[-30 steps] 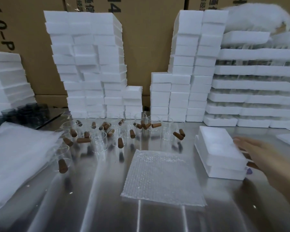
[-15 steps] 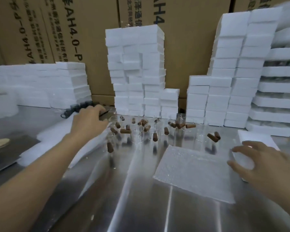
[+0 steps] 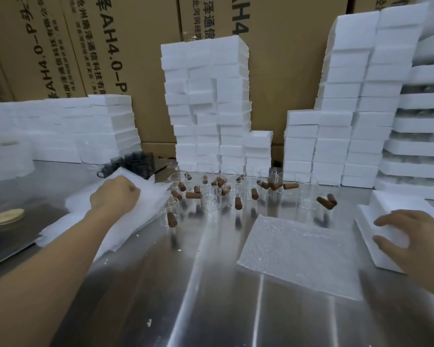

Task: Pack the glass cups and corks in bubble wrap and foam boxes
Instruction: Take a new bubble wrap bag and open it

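Note:
Several clear glass cups point(image 3: 212, 200) stand in the middle of the steel table, with brown corks point(image 3: 193, 195) lying in and around them. In front of them a sheet of bubble wrap point(image 3: 298, 254) lies flat. My left hand point(image 3: 115, 194) is on a pile of thin white wrap sheets point(image 3: 125, 229) at the left, fingers curled at the pile's top; the fingertips are hidden. My right hand point(image 3: 411, 239) rests with spread fingers on a white foam box point(image 3: 396, 204) at the right.
Tall stacks of white foam boxes point(image 3: 206, 108) line the back, with more stacks at the right point(image 3: 348, 126) and left point(image 3: 85, 126). Dark glass cups point(image 3: 135, 159) sit behind the sheet pile. A round wooden lid point(image 3: 6, 216) lies on a dark tray at far left. Cardboard cartons point(image 3: 110, 46) form the backdrop.
My view turned left. My left hand came in, reached to the sheet pile and curled its fingers there. My right hand settled on top of the foam box.

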Demonstrator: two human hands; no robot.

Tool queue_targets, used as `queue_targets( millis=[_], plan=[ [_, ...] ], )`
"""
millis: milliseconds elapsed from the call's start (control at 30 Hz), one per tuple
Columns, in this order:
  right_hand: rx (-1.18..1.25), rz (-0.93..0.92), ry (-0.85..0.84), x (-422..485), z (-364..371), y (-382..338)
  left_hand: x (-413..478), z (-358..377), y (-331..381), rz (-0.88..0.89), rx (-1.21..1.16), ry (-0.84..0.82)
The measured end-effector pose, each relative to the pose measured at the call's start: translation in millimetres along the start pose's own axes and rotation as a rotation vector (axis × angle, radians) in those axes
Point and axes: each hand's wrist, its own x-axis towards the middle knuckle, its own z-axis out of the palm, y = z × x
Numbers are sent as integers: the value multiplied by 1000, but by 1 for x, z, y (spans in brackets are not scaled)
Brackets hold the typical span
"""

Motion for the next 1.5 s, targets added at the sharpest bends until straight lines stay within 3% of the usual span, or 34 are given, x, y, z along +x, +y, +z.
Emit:
queue_targets(
  millis=[100, 233, 400, 533, 633, 733, 967, 1367, 1500],
  plan=[
    [-33, -11, 31, -6, -12, -12, 6, -4, 0, 0, -26, 13],
    [-140, -17, 74, -22, -36, -49, 1, -16, 12, 68, 60, -167],
    [-196, 43, 31, -28, -50, -65, -35, -18, 79, 377, -173, 144],
    [-193, 52, 18, -30, -52, -67, -85, 6, 159, 613, -253, -99],
    [-195, 58, 7, -29, -54, -67, -114, 46, 205, 701, -166, -149],
    [-186, 54, 7, -28, -54, -66, -121, 85, 230, 656, -119, -164],
    [-163, 54, 6, -24, -50, -60, -110, 113, 242, 416, -304, -284],
    [-159, 54, -16, -24, -50, -59, -113, 105, 250, 355, -493, -407],
    [-167, 51, -13, -25, -51, -61, -111, 103, 254, 290, -597, -332]
  ],
)
